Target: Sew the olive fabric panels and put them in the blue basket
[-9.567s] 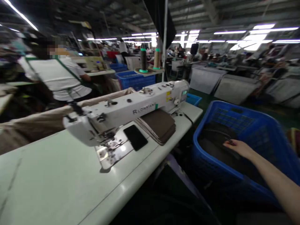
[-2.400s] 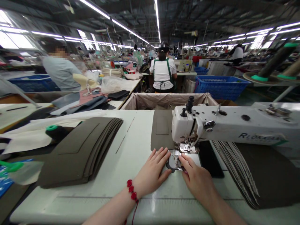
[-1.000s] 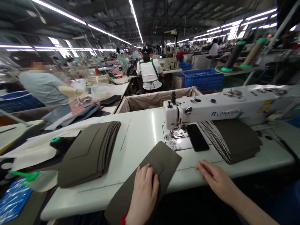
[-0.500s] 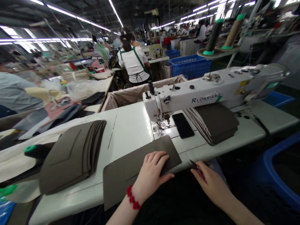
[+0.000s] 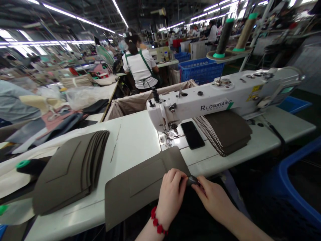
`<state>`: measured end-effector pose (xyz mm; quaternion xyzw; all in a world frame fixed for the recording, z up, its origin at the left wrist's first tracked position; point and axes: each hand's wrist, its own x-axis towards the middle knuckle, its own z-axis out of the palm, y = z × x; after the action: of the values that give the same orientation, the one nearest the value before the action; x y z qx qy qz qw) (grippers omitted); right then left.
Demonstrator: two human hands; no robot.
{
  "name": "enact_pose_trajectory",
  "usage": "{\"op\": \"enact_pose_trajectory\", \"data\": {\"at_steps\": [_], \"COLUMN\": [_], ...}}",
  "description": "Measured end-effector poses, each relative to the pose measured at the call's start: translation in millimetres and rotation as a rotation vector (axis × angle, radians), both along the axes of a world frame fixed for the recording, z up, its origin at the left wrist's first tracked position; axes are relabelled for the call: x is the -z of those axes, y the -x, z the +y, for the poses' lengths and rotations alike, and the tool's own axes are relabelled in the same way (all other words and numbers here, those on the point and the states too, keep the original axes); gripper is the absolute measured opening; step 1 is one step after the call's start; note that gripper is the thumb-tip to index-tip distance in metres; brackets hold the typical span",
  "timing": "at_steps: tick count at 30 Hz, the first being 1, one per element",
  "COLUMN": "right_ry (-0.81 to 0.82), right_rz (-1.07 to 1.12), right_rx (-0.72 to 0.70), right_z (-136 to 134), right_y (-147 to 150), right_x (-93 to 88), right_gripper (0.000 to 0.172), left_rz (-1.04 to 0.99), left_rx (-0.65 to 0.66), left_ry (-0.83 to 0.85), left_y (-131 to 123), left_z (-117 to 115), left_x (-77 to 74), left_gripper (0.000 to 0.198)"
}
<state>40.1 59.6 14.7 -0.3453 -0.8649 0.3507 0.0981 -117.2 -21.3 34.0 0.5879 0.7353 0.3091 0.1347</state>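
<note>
- At the left, a stack of grey-brown pieces (image 5: 70, 174) lay on the pale surface (image 5: 130, 140).
- Next came the single panel (image 5: 145, 180), at the front edge of the surface and partly overhanging it; its long axis ran slanting, from near left to far right, the right end toward the sewing machine (image 5: 213, 102).
- The panel looked flat and grey-brown, with a rectangular outline inside.
- The left hand (image 5: 173, 190) pinched its near edge by the right corner, covering part of it.
- Beyond this end stood the machine's head; a black phone (image 5: 192, 134) lay beside.
- The right hand (image 5: 213, 197) gripped a small dark tool (image 5: 193, 180) at the corner; whether the tool touched the panel, I could not tell.
- Farther right were a second stack (image 5: 229, 130) and a blue basket (image 5: 286, 180).
</note>
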Motion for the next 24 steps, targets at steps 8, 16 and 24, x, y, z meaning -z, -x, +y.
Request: {"op": "enact_pose_trajectory", "data": {"at_steps": [8, 16, 24], "right_ry": [-0.084, -0.143, -0.094], "right_rz": [-0.020, 0.017, 0.103], "right_rx": [0.093, -0.104, -0.050], "right_z": [10, -5, 23], "right_y": [-9, -2, -41], "right_x": [-4.9, 9.3, 3.5], "right_gripper": [0.021, 0.059, 0.049], "left_rz": [-0.083, 0.425, -0.090], "left_rx": [0.110, -0.271, -0.132], "left_ry": [0.047, 0.268, 0.314], "left_y": [45, 136, 139], "left_z": [-22, -69, -85], "left_x": [-28.6, -20.0, -69.5], "left_gripper": [0.020, 0.080, 0.025]}}
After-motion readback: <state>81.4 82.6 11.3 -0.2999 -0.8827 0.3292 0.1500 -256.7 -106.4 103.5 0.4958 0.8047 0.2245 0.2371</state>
